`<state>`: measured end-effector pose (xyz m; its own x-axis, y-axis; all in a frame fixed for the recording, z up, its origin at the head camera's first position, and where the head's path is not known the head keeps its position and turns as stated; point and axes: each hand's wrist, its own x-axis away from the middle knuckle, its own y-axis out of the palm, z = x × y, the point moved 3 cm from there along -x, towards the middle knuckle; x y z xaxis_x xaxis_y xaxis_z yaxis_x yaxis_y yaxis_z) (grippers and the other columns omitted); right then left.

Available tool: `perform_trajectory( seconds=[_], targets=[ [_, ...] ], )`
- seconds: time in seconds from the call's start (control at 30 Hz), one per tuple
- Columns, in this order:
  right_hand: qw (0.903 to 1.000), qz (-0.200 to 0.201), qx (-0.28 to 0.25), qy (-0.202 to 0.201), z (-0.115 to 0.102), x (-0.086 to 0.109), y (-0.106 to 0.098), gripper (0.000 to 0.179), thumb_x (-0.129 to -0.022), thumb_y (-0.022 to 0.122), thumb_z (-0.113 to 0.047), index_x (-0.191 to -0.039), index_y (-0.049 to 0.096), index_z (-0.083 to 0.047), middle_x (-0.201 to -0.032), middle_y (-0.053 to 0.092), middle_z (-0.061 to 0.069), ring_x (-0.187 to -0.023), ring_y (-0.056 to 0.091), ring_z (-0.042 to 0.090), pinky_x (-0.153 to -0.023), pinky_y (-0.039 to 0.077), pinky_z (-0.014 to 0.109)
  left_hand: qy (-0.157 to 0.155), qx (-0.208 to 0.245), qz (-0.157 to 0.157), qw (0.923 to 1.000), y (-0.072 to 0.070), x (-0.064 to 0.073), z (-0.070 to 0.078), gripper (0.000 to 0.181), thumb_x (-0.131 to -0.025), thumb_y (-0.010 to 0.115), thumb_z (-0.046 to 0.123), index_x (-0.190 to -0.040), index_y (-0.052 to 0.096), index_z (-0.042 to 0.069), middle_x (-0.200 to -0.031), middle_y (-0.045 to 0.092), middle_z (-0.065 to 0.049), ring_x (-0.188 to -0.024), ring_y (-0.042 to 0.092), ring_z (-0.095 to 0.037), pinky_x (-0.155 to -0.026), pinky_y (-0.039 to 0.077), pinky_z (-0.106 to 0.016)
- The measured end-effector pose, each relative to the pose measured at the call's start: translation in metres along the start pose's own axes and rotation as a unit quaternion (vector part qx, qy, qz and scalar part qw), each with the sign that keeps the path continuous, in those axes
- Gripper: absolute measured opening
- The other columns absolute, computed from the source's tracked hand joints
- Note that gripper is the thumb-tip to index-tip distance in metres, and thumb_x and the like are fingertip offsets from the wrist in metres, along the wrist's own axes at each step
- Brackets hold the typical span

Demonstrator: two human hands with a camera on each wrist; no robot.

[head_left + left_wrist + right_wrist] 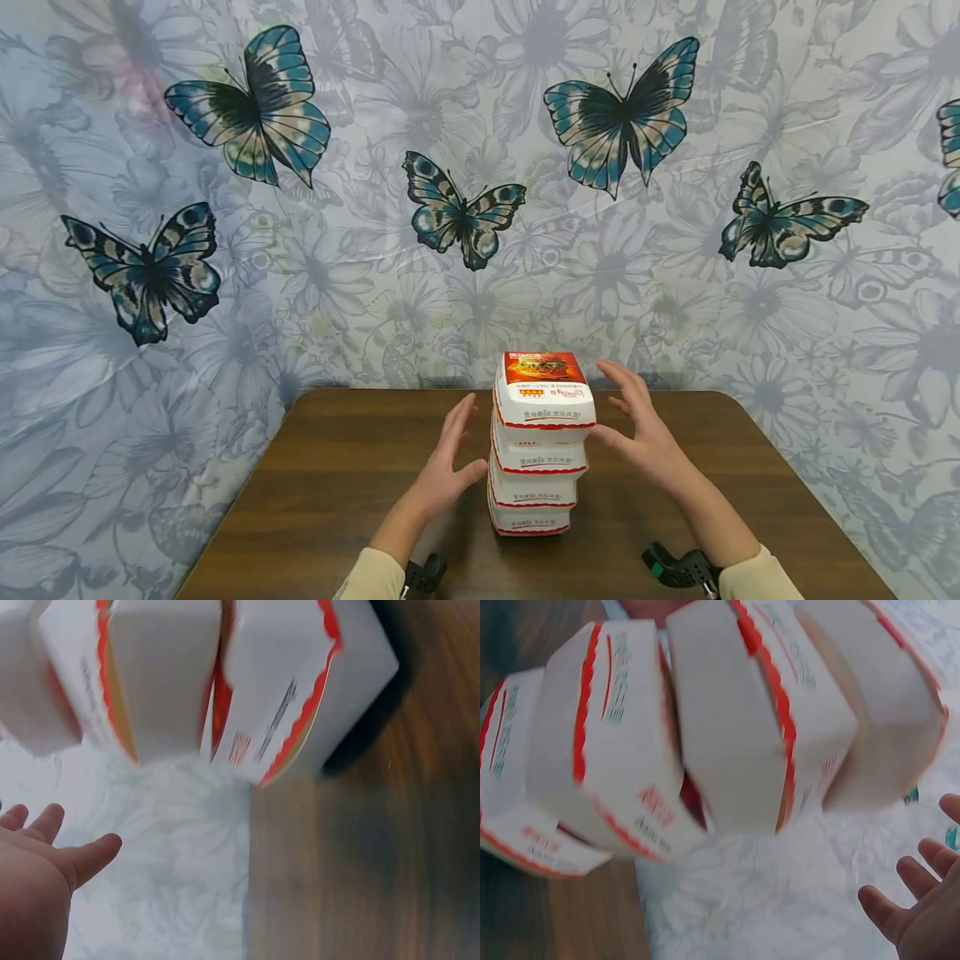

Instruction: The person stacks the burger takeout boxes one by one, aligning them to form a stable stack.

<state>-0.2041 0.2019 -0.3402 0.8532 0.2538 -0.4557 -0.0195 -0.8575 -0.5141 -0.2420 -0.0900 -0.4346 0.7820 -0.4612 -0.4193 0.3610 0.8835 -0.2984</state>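
Observation:
Several white cardboard burger boxes with red scalloped edges stand in one stack on the table. The top burger box has a burger picture on its lid and juts slightly right of those below; the bottom burger box rests on the wood. To the left of the stack is my left hand, fingers extended and thumb toward the boxes. My right hand is on the other side, level with the upper boxes, fingers spread. Both wrist views show a gap between hand and boxes. Neither hand holds anything.
The brown wooden table has rounded far corners. Right behind it hangs a pale cloth backdrop with flowers and blue-green butterflies. Black wrist-worn devices sit under both wrists near the table's front.

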Motion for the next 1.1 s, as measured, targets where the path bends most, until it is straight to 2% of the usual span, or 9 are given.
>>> perform_trajectory(
  seconds=[0.1,0.23,0.4,0.6,0.83,1.1],
  targets=[
    [0.9998,0.015,0.009,0.005,0.008,0.006,-0.008,0.077,-0.094,0.065,-0.005,-0.158,0.027,-0.023,-0.162,0.019,0.011,-0.143,0.017,-0.008,-0.105,0.029,0.011,0.008,-0.017,0.015,0.9997,-0.010,0.000,0.003,0.079,-0.099,0.061,0.033,-0.162,0.013,0.027,-0.167,0.012,-0.010,-0.152,0.019,-0.038,-0.113,0.022,-0.071],
    [0.9993,0.026,0.020,0.016,0.014,0.014,-0.017,0.072,-0.096,0.062,-0.005,-0.158,0.029,-0.021,-0.160,0.025,0.011,-0.140,0.022,-0.008,-0.104,0.030,0.011,0.001,-0.042,0.025,0.9988,-0.021,-0.005,0.013,0.078,-0.099,0.061,0.031,-0.161,0.015,0.029,-0.167,0.014,-0.007,-0.153,0.019,-0.038,-0.112,0.019,-0.074],
    [0.9990,0.027,0.024,0.026,0.016,0.015,-0.020,0.066,-0.098,0.061,-0.008,-0.156,0.033,-0.023,-0.157,0.034,0.008,-0.137,0.029,-0.008,-0.105,0.032,0.011,-0.003,-0.066,0.024,0.9975,-0.024,-0.023,0.037,0.075,-0.100,0.060,0.035,-0.161,0.017,0.029,-0.168,0.017,-0.002,-0.153,0.021,-0.031,-0.115,0.022,-0.069],
    [0.9997,0.017,0.014,0.012,0.010,0.009,-0.013,0.058,-0.098,0.061,-0.008,-0.152,0.041,-0.016,-0.155,0.041,0.010,-0.137,0.033,-0.010,-0.105,0.033,0.011,0.010,-0.073,0.016,0.9972,-0.018,-0.042,0.058,0.070,-0.101,0.059,0.026,-0.160,0.021,0.033,-0.167,0.021,0.002,-0.152,0.027,-0.024,-0.118,0.026,-0.061],
    [0.9999,0.000,-0.011,0.003,0.006,0.008,-0.005,0.053,-0.098,0.061,-0.008,-0.148,0.048,-0.019,-0.149,0.048,0.004,-0.136,0.038,-0.005,-0.106,0.034,0.013,0.046,-0.048,-0.001,0.9978,-0.011,-0.047,0.062,0.064,-0.102,0.055,0.028,-0.159,0.026,0.019,-0.165,0.024,-0.008,-0.152,0.023,-0.030,-0.110,0.031,-0.066],
    [1.0000,0.003,-0.004,0.007,0.009,0.008,-0.004,0.051,-0.098,0.063,-0.009,-0.146,0.050,-0.022,-0.146,0.052,0.001,-0.136,0.041,-0.006,-0.106,0.037,0.015,0.051,-0.025,0.003,0.9984,-0.006,-0.050,0.061,0.065,-0.101,0.057,0.027,-0.159,0.028,0.019,-0.164,0.025,-0.011,-0.151,0.024,-0.028,-0.110,0.032,-0.064]
  ],
)
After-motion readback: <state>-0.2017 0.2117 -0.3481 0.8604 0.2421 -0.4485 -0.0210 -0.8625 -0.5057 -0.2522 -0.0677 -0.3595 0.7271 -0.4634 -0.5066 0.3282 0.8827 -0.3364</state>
